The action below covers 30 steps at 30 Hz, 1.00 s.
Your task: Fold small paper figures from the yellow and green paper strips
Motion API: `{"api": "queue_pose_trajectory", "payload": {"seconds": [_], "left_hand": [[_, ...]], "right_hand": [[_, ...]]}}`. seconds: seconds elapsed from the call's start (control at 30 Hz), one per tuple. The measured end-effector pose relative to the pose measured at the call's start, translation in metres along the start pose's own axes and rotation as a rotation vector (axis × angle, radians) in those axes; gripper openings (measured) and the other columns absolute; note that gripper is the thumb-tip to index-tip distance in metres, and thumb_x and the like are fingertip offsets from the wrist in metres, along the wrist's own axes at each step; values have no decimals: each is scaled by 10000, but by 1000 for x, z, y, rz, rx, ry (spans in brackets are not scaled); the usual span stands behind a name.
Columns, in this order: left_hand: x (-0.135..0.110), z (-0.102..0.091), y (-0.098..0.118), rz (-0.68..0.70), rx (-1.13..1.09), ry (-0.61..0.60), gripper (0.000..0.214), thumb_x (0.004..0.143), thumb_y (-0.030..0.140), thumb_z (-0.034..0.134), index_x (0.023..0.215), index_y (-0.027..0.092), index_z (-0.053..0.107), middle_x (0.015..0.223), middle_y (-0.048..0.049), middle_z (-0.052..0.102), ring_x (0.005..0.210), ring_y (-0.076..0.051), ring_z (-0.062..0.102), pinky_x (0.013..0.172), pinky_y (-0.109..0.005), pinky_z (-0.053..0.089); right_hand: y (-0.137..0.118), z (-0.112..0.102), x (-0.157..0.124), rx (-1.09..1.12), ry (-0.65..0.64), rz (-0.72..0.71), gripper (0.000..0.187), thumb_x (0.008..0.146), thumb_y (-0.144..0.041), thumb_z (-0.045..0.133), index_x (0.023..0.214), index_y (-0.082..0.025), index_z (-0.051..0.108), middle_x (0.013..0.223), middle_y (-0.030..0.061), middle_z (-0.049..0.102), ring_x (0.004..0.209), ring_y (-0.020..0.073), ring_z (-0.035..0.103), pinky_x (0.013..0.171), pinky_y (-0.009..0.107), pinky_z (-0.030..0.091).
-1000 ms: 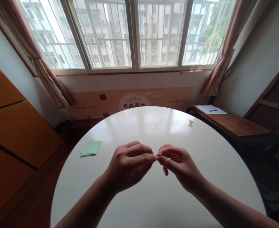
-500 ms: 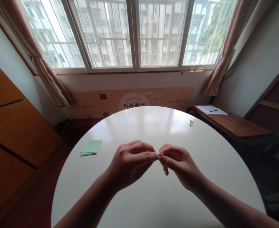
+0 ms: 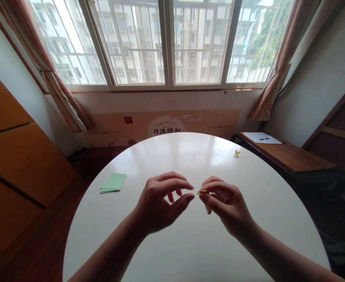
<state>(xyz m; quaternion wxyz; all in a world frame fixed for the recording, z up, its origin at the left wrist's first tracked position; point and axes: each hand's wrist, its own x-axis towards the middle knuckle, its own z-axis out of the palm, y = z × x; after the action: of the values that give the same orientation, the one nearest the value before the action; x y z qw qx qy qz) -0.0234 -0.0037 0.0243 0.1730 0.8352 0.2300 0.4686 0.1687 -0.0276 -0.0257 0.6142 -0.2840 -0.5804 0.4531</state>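
Note:
Between the thumb and fingers of my right hand [image 3: 224, 197] is a small folded yellow paper piece [image 3: 202, 192]; its shape is mostly hidden by the fingertips. My left hand [image 3: 168, 199] is just left of it, thumb and fingers apart, with nothing in them. Both hands are above the middle of the white round table [image 3: 178, 250]. A small yellow folded paper figure [image 3: 237, 153] stands near the table's far right edge. Green paper sheets [image 3: 113, 182] lie in a small stack at the left.
Beyond the table's right edge is a wooden side desk [image 3: 307, 156] bearing a white sheet [image 3: 253, 138] and a black pen [image 3: 264, 139]. A wooden cabinet [image 3: 25, 160] stands at the left. Barred windows and tied curtains [image 3: 60, 102] are ahead.
My left thumb and fingers have spread and come off the yellow paper piece. My right hand has shifted slightly right, still pinching it, so more of the yellow shows.

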Motion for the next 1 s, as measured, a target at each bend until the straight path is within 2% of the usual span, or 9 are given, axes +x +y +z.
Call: {"api": "queue_pose_trajectory", "payload": {"seconds": [0.17,0.3,0.5,0.67,1.0], "left_hand": [[1,7,4,-453,-287,-138,199,852,303,688,793,119,738,730,-62,671,568,-118,580,399,-173,445],[0,14,5,-627,-476,-156,210,813,315,723,779,108,718,652,-25,605,535,-111,545,372,-167,437],[2,13,6,-685,-533,-161,151,780,251,730,733,111,702,573,8,571,487,-82,502,370,-146,427],[3,10,5,-717,-530,-218,145,785,247,700,717,121,680,568,20,565,454,-70,489,367,-145,422],[4,6,7,-716,-463,-279,97,757,211,687,700,135,670,594,21,563,495,-80,496,388,-158,446]], "right_hand": [[-4,1,-3,-82,23,-56,40,854,-220,738,860,-246,768,828,28,602,607,123,544,465,246,439],[-5,1,-4,-124,34,-78,44,854,-211,738,869,-248,757,837,26,595,618,125,559,465,244,441],[-7,-1,-3,-194,22,-120,42,848,-199,741,864,-237,747,823,27,598,617,131,573,465,250,446],[-7,-1,-3,-265,-13,-130,25,847,-203,738,850,-226,747,810,42,611,688,169,599,548,293,486],[-9,1,-4,-250,-52,-109,33,845,-209,726,813,-217,719,815,47,611,694,174,599,538,292,475]]}}
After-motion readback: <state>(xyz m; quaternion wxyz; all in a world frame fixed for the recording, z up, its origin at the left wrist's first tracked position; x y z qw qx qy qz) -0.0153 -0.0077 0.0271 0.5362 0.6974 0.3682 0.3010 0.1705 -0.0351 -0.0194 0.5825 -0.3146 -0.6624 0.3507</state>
